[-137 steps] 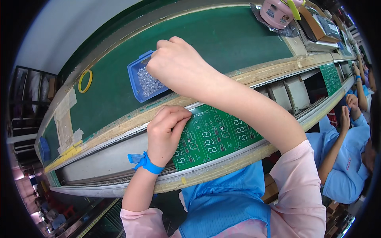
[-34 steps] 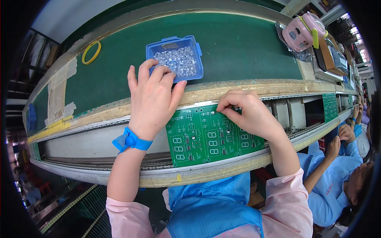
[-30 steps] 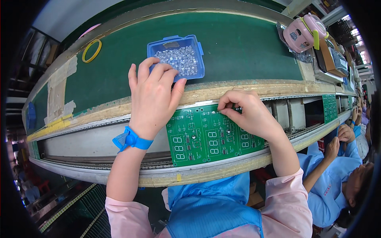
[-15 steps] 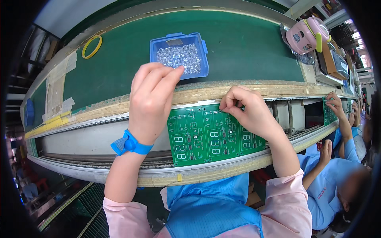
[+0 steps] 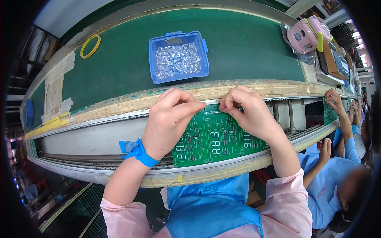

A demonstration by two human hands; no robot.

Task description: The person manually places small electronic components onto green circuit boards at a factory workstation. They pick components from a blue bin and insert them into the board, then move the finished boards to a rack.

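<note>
A green printed circuit board (image 5: 202,144) with white-outlined digit displays lies across the rails in front of me. My left hand (image 5: 166,125), a blue band at its wrist, hovers at the board's upper left, thumb and forefinger pinched near the far edge. Whatever sits between those fingertips is too small to make out. Over the board's far edge, right of the middle, my right hand (image 5: 252,115) is also closed in a pinch, its fingertips hiding what they hold. Beyond both hands stands a blue plastic box (image 5: 180,78) of small clear parts (image 5: 178,59).
The conveyor's wooden rail (image 5: 131,102) runs along the green bench top (image 5: 246,51). A yellow ring (image 5: 91,46) rests at the left, a pink flask (image 5: 303,36) at the far right. Along the line to the right, a person in blue (image 5: 329,186) reaches over another board (image 5: 330,113).
My left hand has come away from the box, moving toward me and right to the board's far edge. My right hand has stayed nearly in place.
</note>
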